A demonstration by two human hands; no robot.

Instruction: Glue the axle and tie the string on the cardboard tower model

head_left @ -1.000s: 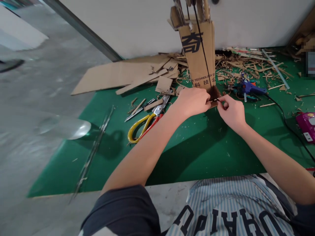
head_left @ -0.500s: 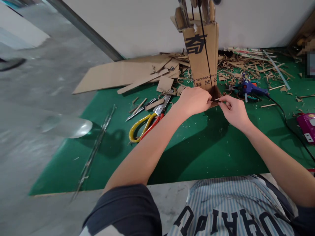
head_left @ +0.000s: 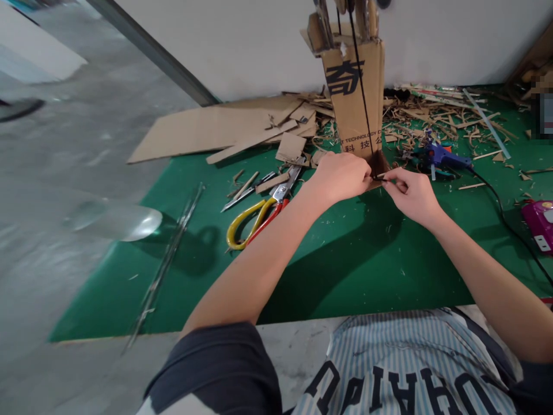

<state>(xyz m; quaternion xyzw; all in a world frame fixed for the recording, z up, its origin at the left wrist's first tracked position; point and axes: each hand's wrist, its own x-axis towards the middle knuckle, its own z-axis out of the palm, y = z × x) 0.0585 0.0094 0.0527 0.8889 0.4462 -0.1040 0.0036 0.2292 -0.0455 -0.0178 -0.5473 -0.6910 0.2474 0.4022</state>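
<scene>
A tall cardboard structure (head_left: 358,115) with dark printed characters stands upright at the back of the green table. Down its front runs a black cord (head_left: 365,109), ending low between my two hands. My left hand (head_left: 343,176) is closed at the structure's lower front, its fingertips pinching the cord's lower end, though they are partly hidden. From the other side, my right hand (head_left: 410,193) pinches the same cord between thumb and forefinger. A small thin light piece shows at its fingertips, too small to make out. Only a small gap separates the hands.
Yellow-and-red-handled scissors (head_left: 259,216) lie left of my forearm, near a craft knife (head_left: 244,195). Cardboard scraps (head_left: 436,118) pile along the wall. A blue glue gun (head_left: 447,157) trails its cable rightward. A purple box (head_left: 540,225) sits at the right; a clear bottle (head_left: 129,222) at the left.
Both hands stay in nearly the same place at the cord. The right fingertips have shifted very slightly left, toward the left hand.
</scene>
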